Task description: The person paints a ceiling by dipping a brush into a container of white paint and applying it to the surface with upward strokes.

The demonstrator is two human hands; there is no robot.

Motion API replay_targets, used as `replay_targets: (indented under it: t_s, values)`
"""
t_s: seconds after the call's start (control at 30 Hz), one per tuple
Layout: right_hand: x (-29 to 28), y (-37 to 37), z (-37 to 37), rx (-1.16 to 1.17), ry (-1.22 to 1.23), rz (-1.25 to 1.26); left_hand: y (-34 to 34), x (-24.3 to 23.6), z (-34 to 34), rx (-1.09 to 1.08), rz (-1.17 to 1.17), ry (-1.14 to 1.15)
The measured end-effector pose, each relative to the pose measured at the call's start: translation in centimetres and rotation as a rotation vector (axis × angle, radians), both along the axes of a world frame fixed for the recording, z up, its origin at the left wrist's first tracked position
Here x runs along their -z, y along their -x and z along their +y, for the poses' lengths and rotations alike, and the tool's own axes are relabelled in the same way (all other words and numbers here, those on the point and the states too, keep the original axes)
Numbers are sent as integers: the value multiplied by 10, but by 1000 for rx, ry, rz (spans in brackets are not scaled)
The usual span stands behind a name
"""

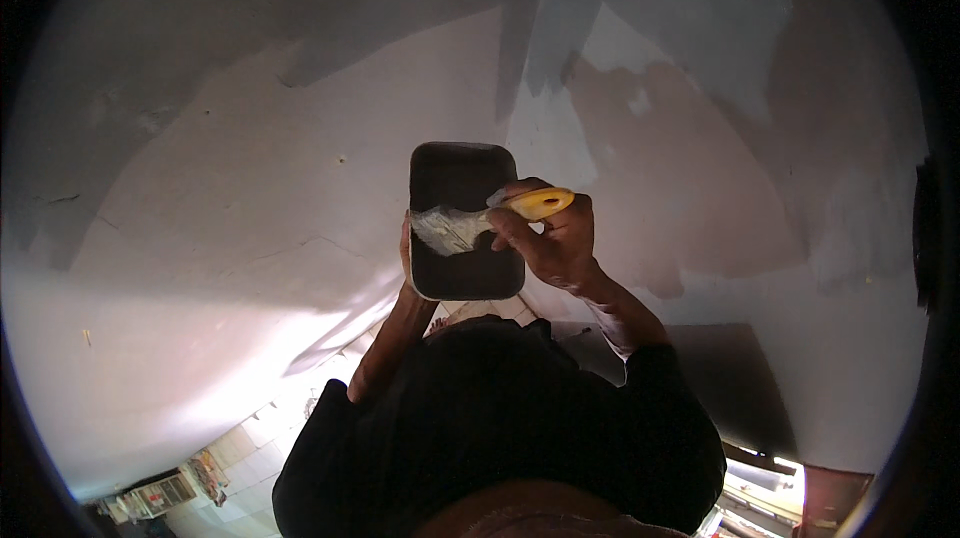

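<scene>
In the middle of the view is a dark rectangular container (pixel 462 168) with rounded corners and a pale rim. My left hand (pixel 405 248) holds it along its left side, mostly hidden behind it. My right hand (pixel 545 243) grips a paintbrush with a yellow handle (pixel 545 202), held across the container. The brush's pale, paint-coated bristles (pixel 445 231) lie over the container's opening, reaching its left rim; whether they touch the inside I cannot tell.
Walls (pixel 300 158) with patchy grey and pinkish paint meet in a corner ahead. A pale tiled floor (pixel 255 453) shows below, with some items (pixel 165 493) at the lower left. A dark panel (pixel 720 378) stands low on the right, beside lit clutter (pixel 760 498).
</scene>
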State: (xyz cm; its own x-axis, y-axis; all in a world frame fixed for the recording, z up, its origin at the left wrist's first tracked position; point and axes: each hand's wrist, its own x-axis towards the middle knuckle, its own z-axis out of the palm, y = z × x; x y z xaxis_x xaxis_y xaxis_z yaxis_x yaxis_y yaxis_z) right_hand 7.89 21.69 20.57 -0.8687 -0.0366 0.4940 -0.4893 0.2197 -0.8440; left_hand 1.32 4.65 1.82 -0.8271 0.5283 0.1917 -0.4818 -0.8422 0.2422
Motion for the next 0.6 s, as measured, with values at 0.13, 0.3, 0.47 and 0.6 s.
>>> replay_targets:
  t_s: [0.13,0.3,0.47,0.6]
  values:
    - [-1,11,20,-51,156,12,-10,-19,5,-94,35,3]
    - [-8,39,47,-13,-137,226,-17,-20,9,-133,-15,19]
    - [-13,47,58,58,-227,392,-24,-18,8,-183,-47,25]
    - [-13,41,58,88,-117,358,-32,-19,6,-224,-72,22]
